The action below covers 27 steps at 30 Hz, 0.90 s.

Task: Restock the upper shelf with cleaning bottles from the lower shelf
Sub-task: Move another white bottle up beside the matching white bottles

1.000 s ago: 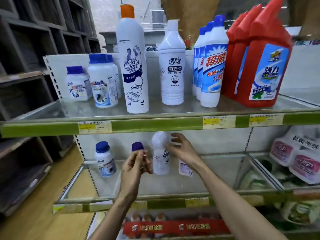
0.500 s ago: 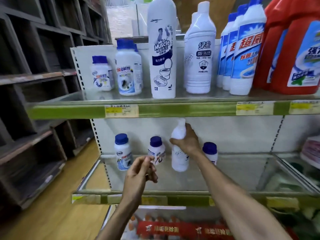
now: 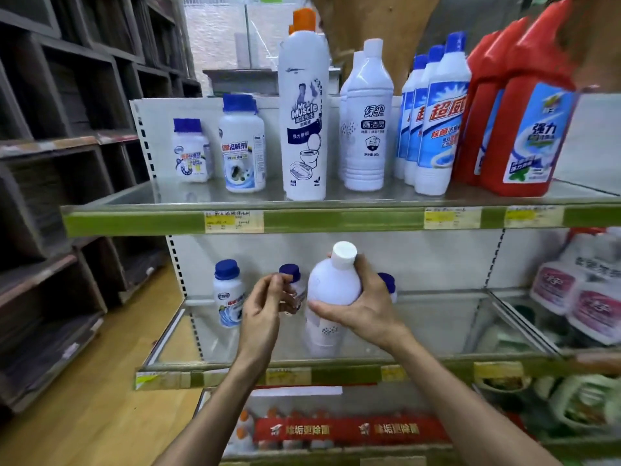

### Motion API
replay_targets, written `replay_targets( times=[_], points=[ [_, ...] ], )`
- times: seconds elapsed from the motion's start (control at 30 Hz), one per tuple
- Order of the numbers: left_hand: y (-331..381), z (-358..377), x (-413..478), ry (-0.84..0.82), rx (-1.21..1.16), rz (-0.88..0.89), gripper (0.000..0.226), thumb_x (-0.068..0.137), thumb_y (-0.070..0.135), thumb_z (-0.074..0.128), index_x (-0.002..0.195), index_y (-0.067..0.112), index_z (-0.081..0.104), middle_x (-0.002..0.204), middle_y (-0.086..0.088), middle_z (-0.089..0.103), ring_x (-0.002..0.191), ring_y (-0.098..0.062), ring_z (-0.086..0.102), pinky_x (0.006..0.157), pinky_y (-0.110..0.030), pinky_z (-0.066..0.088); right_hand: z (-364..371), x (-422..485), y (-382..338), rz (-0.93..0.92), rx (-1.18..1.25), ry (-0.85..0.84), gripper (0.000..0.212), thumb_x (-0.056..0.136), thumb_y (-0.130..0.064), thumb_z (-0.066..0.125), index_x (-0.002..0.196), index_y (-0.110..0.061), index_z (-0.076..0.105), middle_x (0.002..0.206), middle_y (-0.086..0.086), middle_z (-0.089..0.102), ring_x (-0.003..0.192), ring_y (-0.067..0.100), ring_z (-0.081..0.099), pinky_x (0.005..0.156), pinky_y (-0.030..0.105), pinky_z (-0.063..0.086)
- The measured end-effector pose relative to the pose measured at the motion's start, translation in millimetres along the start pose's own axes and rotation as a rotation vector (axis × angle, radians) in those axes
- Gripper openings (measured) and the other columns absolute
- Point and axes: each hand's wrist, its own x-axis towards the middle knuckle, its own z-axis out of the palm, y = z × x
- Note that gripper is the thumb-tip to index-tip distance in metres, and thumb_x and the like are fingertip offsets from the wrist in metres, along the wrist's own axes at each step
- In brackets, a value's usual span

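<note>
Right hand [image 3: 366,307]: wrapped round the shoulder of the white bottle [image 3: 332,287], with the thumb across the front and the fingers curled behind, up near the cap.
Left hand [image 3: 262,311]: just beside the bottle, fingers loosely curled. From where I stand it has nothing in it.
White bottle: in the bay of the lower shelf [image 3: 336,373], below the upper shelf [image 3: 336,220], leaning slightly. I cannot tell whether its base is clear of the glass.
Neighbours below: the small blue-capped bottles [image 3: 228,290] stand close behind and beside both hands.
Risk, the lift: the cap sits not far under the green front edge of the upper shelf. Raised before it is drawn outward, the bottle would likely knock that edge.
Risk, the grip: one hand, high on a smooth body. If the bottle is full it could swing or slip — the left hand under the base would steady it.
Risk, the elbows: a wide sweep out of the bay could topple the small bottles on the glass.
Risk, the landing: the matching white bottles [image 3: 368,129] stand just beside the tall Mr Muscle bottle [image 3: 304,129], which is near the front edge. Crowding in there could tip it off.
</note>
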Motion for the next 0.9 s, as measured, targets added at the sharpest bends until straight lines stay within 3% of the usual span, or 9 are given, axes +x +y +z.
replay_targets(
  times=[0.1,0.2,0.33,0.43,0.5,0.6,0.7,0.8,0.9],
  points=[
    [36,8,7,-0.059,-0.006,0.046,0.038,0.100,0.044,0.047,0.102,0.012,0.067,0.092,-0.011,0.071,0.085,-0.023,0.065,0.079,-0.042,0.055,-21,12,-57,-0.039,0.100,0.020,0.074,0.055,-0.035,0.093,0.118,-0.028,0.054,0.113,-0.005,0.065,0.100,0.005,0.064,0.084,0.021,0.054],
    [80,20,16,-0.153,-0.043,0.057,0.041,0.095,0.050,0.045,0.100,0.017,0.069,0.098,-0.011,0.073,0.091,-0.024,0.068,0.084,-0.042,0.055,-44,36,-116,-0.063,0.216,0.047,0.065,0.051,-0.035,0.088,0.107,-0.026,0.056,0.098,-0.008,0.067,0.087,0.002,0.066,0.078,0.022,0.057],
    [129,33,31,-0.245,-0.097,0.085,0.058,0.095,0.060,0.045,0.117,0.010,0.064,0.117,-0.018,0.070,0.113,-0.040,0.064,0.098,-0.059,0.049,-67,79,-172,-0.064,0.304,0.140,0.061,0.052,-0.044,0.085,0.104,-0.026,0.059,0.094,-0.009,0.072,0.086,0.008,0.071,0.077,0.030,0.060],
    [156,46,34,-0.300,-0.152,0.069,0.077,0.081,0.072,0.057,0.123,0.008,0.059,0.123,-0.012,0.071,0.116,-0.031,0.066,0.096,-0.045,0.054,-79,107,-197,-0.036,0.349,0.167,0.058,0.060,-0.042,0.085,0.108,-0.018,0.061,0.101,0.003,0.076,0.091,0.021,0.074,0.081,0.043,0.062],
    [166,55,33,-0.321,-0.203,0.044,0.076,0.079,0.070,0.062,0.125,0.010,0.058,0.123,-0.010,0.071,0.114,-0.030,0.067,0.092,-0.040,0.057,-85,118,-207,-0.026,0.349,0.148,0.054,0.067,-0.035,0.086,0.109,-0.013,0.062,0.100,0.008,0.076,0.091,0.026,0.075,0.082,0.047,0.062],
    [172,66,32,-0.310,-0.280,0.007,0.069,0.087,0.058,0.054,0.132,0.005,0.056,0.123,-0.016,0.070,0.112,-0.036,0.068,0.093,-0.048,0.057,-91,124,-212,-0.010,0.361,0.121,0.049,0.074,-0.026,0.086,0.111,-0.008,0.060,0.095,0.006,0.076,0.086,0.022,0.076,0.075,0.038,0.062],
    [175,74,35,-0.310,-0.376,-0.062,0.062,0.088,0.055,0.053,0.127,0.008,0.062,0.118,-0.013,0.074,0.104,-0.031,0.072,0.085,-0.043,0.059,-96,128,-213,-0.002,0.384,0.091,0.043,0.080,-0.028,0.082,0.110,-0.009,0.059,0.087,-0.002,0.076,0.078,0.014,0.075,0.067,0.030,0.059],
    [181,79,40,-0.401,-0.542,-0.226,0.052,0.092,0.057,0.049,0.113,0.017,0.074,0.109,-0.012,0.076,0.088,-0.029,0.074,0.075,-0.044,0.061,-106,139,-217,0.019,0.468,0.039,0.047,0.084,-0.041,0.075,0.114,-0.009,0.059,0.097,0.005,0.075,0.085,0.019,0.074,0.073,0.034,0.059],
    [184,85,47,-0.600,-0.751,-0.491,0.071,0.087,0.069,0.050,0.124,0.011,0.065,0.102,-0.018,0.072,0.075,-0.036,0.069,0.067,-0.046,0.057,-117,149,-220,0.060,0.633,-0.057,0.039,0.090,-0.045,0.066,0.106,-0.010,0.060,0.092,0.009,0.073,0.083,0.024,0.073,0.076,0.039,0.058]
  ],
)
